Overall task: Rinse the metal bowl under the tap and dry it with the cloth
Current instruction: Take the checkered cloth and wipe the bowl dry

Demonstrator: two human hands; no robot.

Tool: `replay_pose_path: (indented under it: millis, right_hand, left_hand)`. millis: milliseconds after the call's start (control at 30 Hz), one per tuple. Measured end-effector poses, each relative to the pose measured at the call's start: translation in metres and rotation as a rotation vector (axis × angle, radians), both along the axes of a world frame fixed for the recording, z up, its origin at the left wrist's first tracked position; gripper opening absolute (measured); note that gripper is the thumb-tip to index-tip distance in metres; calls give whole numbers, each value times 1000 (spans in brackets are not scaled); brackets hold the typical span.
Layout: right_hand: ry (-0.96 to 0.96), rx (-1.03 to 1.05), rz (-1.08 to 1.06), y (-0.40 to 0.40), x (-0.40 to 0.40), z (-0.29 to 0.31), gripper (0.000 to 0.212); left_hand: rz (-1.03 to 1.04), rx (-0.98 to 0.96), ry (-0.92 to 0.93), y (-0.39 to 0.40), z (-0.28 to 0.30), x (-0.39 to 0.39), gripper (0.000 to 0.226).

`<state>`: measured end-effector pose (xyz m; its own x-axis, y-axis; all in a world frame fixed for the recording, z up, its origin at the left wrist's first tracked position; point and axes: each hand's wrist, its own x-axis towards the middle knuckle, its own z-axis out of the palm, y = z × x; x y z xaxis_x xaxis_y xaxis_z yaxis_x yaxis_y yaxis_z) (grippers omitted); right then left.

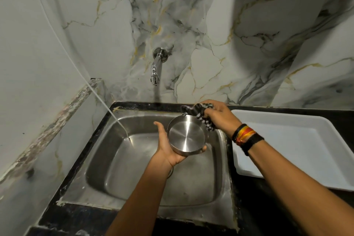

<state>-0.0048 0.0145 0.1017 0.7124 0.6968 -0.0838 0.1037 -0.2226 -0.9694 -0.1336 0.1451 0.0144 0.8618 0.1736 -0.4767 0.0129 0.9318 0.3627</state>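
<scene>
My left hand (168, 149) cradles a round metal bowl (186, 135) from below, over the steel sink (134, 168). The bowl's opening tilts toward me and its inside shines. My right hand (218, 116) grips a dark cloth with pale stripes (199, 112) and presses it on the bowl's far right rim. The chrome tap (156, 71) juts from the marble wall above the sink's back edge; no water is visible coming from it.
A thin white hose (80, 74) runs down the left wall into the sink basin. A white tray (287, 145) lies on the black counter (249, 197) right of the sink. Marble walls close in at the back and left.
</scene>
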Motion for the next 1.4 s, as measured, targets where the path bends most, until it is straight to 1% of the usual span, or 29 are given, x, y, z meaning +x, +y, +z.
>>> replay_pose_path:
  millis: [67, 167, 233, 267, 300, 367, 400, 433, 467, 533, 633, 700, 767, 800, 900, 933, 1000, 1100, 1167, 1233, 1267, 1333, 1400]
  right_hand:
    - [-95, 12, -51, 6, -9, -6, 32]
    - [-251, 120, -170, 0, -18, -3, 34]
    - [-399, 168, -167, -15, -27, -1, 36]
    - [-469, 151, -123, -21, -34, 0, 37]
    - [-533, 93, -52, -24, -40, -1, 37]
    - [-654, -133, 123, -22, -53, -6, 31]
    - [-705, -250, 177, -18, -57, -8, 27]
    - [-729, -325, 193, -14, -59, -10, 22]
    - [-716, -345, 184, -11, -60, -10, 20]
    - [-670, -313, 174, -6, -62, -8, 20]
    - [-671, -301, 281, 0, -67, -2, 19]
    - [-605, -278, 350, 0, -68, 2, 18]
    - [-511, -286, 411, -5, -63, 8, 19]
    - [-505, -315, 449, -9, -60, 9, 20]
    - [-609, -455, 508, -21, -49, 10, 31]
    - [-593, -454, 476, -27, -45, 11, 32]
    - [-388, -286, 334, -38, -33, 13, 29]
    - [-41, 23, -34, -51, -1, 18, 17]
    - [179, 128, -247, -63, 25, 14, 17]
    - [374, 155, -382, -85, 50, 4, 19]
    - [451, 134, -424, -100, 62, -3, 22]
    - [565, 78, -453, -132, 85, -16, 28]
    - [633, 15, -424, -165, 108, -29, 35]
  left_hand:
    - [54, -18, 2, -7, 0, 6, 130]
    - [99, -25, 28, -11, -1, 10, 126]
    - [93, 3, 41, -7, -1, 12, 125]
    - [85, 28, 54, -4, -1, 13, 125]
    - [69, 55, 69, -3, 0, 14, 126]
    - [17, 105, 92, -2, 2, 16, 128]
    - [-11, 123, 102, -3, 2, 16, 128]
    - [-33, 133, 112, -4, 2, 17, 127]
    - [-47, 136, 117, -6, 2, 17, 125]
    - [-68, 120, 110, -12, 1, 16, 122]
    - [-54, 95, 112, -15, -1, 14, 116]
    - [-58, 103, 129, -13, -3, 13, 119]
    - [-87, 123, 151, -11, -3, 11, 127]
    - [-100, 131, 157, -11, -4, 10, 129]
    - [-100, 117, 176, -16, -5, 10, 130]
    - [-80, 99, 179, -19, -5, 11, 130]
    - [-28, 63, 170, -25, -3, 13, 130]
    - [23, 8, 151, -34, -1, 17, 127]
    - [56, -15, 154, -41, -4, 19, 121]
    - [77, -19, 158, -49, -9, 23, 117]
    - [79, -20, 162, -55, -12, 25, 116]
    - [92, -32, 152, -67, -14, 28, 111]
    - [90, -54, 137, -81, -16, 33, 110]
